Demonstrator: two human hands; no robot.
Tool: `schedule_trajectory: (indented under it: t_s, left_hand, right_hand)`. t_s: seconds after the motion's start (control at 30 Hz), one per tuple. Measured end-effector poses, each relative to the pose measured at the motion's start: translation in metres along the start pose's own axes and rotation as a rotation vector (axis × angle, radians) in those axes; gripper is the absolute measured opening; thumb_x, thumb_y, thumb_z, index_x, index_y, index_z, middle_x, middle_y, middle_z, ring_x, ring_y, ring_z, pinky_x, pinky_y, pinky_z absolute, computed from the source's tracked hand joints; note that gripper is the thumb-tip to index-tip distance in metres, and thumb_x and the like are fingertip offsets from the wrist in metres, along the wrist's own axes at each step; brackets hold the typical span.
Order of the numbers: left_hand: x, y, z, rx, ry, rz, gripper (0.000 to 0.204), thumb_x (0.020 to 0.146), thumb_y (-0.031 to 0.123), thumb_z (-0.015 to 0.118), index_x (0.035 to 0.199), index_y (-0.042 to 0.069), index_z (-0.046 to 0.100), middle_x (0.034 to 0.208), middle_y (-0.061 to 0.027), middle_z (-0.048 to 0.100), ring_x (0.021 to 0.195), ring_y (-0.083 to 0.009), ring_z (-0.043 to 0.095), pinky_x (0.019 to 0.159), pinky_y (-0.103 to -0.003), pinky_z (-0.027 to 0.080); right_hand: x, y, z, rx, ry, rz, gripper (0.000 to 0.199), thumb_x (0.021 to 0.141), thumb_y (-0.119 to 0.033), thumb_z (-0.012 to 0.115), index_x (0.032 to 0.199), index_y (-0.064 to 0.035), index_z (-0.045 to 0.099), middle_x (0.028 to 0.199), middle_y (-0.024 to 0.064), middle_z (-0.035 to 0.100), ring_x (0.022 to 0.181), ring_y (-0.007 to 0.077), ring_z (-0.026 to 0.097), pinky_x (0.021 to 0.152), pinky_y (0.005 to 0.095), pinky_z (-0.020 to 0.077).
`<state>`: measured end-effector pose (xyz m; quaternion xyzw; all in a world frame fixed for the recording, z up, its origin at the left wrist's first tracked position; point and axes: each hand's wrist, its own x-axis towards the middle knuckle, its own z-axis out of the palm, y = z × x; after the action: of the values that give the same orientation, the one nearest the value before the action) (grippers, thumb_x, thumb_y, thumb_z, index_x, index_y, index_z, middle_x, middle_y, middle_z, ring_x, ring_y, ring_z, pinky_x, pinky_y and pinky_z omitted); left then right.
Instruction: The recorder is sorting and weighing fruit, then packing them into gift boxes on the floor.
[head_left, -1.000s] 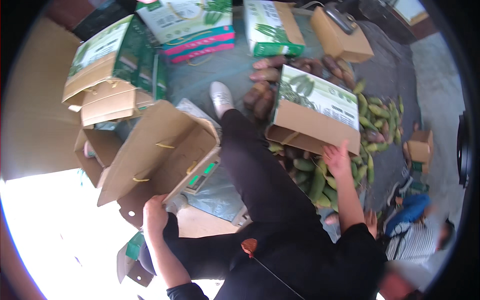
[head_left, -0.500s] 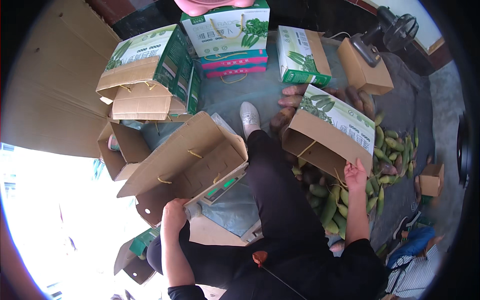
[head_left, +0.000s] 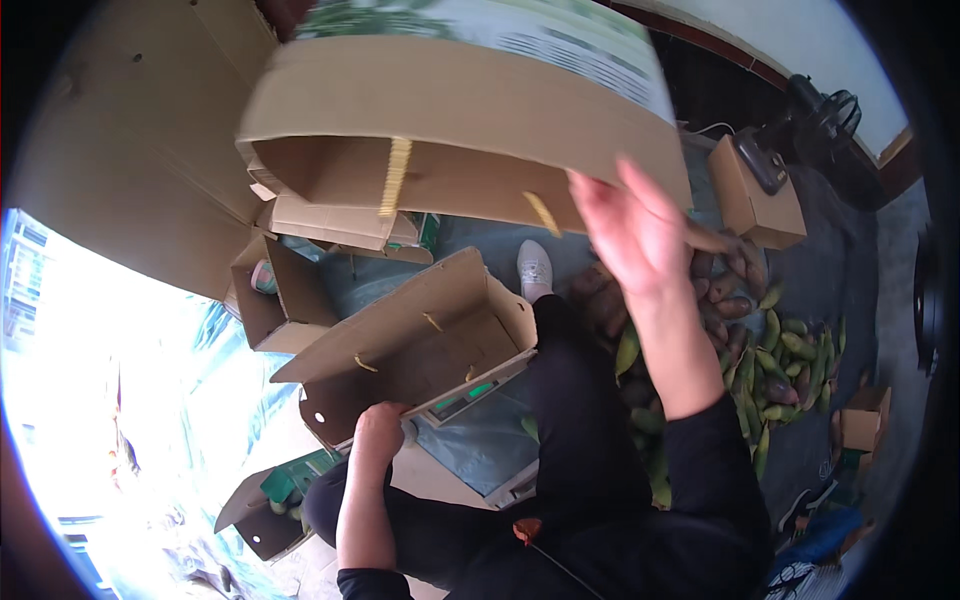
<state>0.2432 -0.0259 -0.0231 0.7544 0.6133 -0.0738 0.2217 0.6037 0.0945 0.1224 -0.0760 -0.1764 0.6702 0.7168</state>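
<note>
My left hand (head_left: 380,432) is closed on the near edge of an open cardboard box (head_left: 430,345), whose brown inside with short yellow rope loops faces up. Raised high in front of me is a second cardboard box (head_left: 470,95), printed white and green outside, its open side towards me and its yellow rope handles hanging. My right hand (head_left: 640,235) pinches that box's lower right edge; hand and box are slightly blurred. Under the lower box, part of a scale with green displays (head_left: 463,398) shows.
Green radishes (head_left: 780,365) and reddish-brown tubers (head_left: 728,300) lie heaped on the right. A black fan (head_left: 835,125) stands at the back right, near a small brown box (head_left: 755,195). Another open box (head_left: 280,300) sits on the left, and a box with green items (head_left: 270,510) lower left.
My right hand has lifted the printed box off the heap, up and to the left, uncovering more tubers. My left hand has kept its hold on the open box. The view has shifted slightly.
</note>
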Motion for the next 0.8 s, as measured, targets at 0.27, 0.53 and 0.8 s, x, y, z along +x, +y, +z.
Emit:
schedule_trajectory:
  t_s: [0.27, 0.53, 0.8]
  left_hand:
    - [0.008, -0.004, 0.021, 0.026, 0.088, 0.179, 0.032, 0.072, 0.0, 0.05, 0.095, 0.013, 0.069, 0.086, -0.0139, 0.065, 0.079, -0.0317, 0.064, 0.071, -0.041, 0.052]
    - [0.005, 0.008, 0.014, 0.01, 0.019, 0.056, 0.018, 0.075, 0.001, 0.051, 0.085, 0.01, 0.064, 0.084, -0.0137, 0.063, 0.08, -0.0313, 0.064, 0.069, -0.039, 0.053]
    - [0.005, 0.015, 0.002, -0.035, -0.027, 0.046, 0.022, 0.076, 0.002, 0.052, 0.09, 0.011, 0.064, 0.083, -0.014, 0.061, 0.081, -0.0323, 0.063, 0.068, -0.042, 0.053]
  right_hand:
    - [0.151, 0.175, 0.092, 0.046, -0.183, 0.065, 0.018, 0.083, -0.002, 0.058, 0.1, -0.0017, 0.054, 0.102, 0.0128, 0.058, 0.09, 0.0265, 0.059, 0.085, 0.0445, 0.0511]
    - [0.24, 0.295, 0.116, 0.035, -0.04, 0.012, 0.014, 0.089, -0.006, 0.052, 0.103, -0.0017, 0.052, 0.1, 0.0111, 0.057, 0.089, 0.0235, 0.057, 0.083, 0.0413, 0.0512]
    - [0.276, 0.337, 0.046, 0.002, 0.198, 0.099, 0.021, 0.096, -0.015, 0.045, 0.112, -0.0019, 0.048, 0.114, 0.0101, 0.052, 0.097, 0.0236, 0.056, 0.087, 0.0397, 0.0502]
